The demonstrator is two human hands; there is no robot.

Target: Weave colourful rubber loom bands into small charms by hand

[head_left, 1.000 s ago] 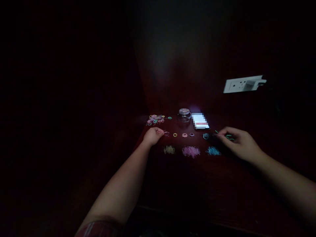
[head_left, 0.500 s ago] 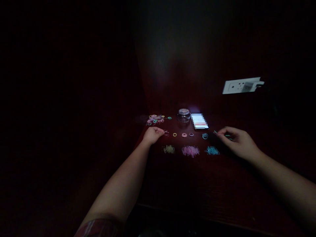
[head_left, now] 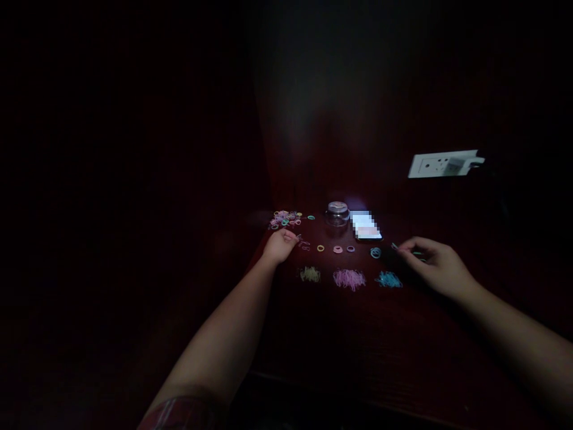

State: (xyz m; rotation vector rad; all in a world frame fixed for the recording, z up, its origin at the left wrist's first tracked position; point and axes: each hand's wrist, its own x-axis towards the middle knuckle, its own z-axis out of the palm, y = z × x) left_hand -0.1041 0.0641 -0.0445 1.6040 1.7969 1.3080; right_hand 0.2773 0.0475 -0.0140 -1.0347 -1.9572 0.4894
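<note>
My left hand (head_left: 278, 246) is closed in a pinch, with a thin pale pink rubber band (head_left: 298, 237) at its fingertips. Loose purplish bands (head_left: 305, 245) lie just right of it. Over on the right, my right hand (head_left: 436, 264) also pinches, a small pale band (head_left: 394, 246) poking out from thumb and forefinger. Green bands (head_left: 418, 255) are partly hidden behind that hand. Between the hands runs a row of small hair ties: a yellow one (head_left: 320, 248), a pink one (head_left: 338, 249), a purple one (head_left: 350, 249) and a blue bunch (head_left: 375, 253).
Nearer me lie a yellowish pile (head_left: 310, 275), a pink-purple pile (head_left: 350, 279) and a blue pile (head_left: 389, 279) of thin bands. A mixed heap (head_left: 285, 220) sits at the back left. Behind stand a lidded clear jar (head_left: 337, 216) and a lit phone (head_left: 366, 226). A socket (head_left: 443, 165) is on the wall.
My view has shifted slightly. Both hands stay in nearly the same places, still pinching. The band at my right fingertips now points up and left.
</note>
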